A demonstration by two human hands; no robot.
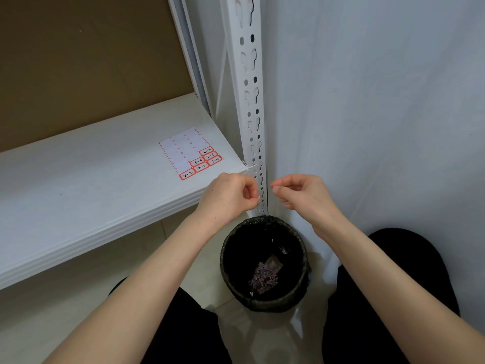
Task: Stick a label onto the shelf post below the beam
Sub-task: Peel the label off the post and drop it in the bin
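Both curled: left hand (228, 195), right hand (307, 195), flanking post (250, 111). I can't tell if either pinches a label; holes could wrinkle it.

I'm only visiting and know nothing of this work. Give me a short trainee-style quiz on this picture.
1. True or false: the label sheet lies on the floor.
2. How many written labels remain on the sheet? A three, B six, C ten.
3. Fill in: below the left hand and right hand, by the shelf post, stands a black ____.
Key: 1 false, it lies on the shelf; 2 B; 3 bin.
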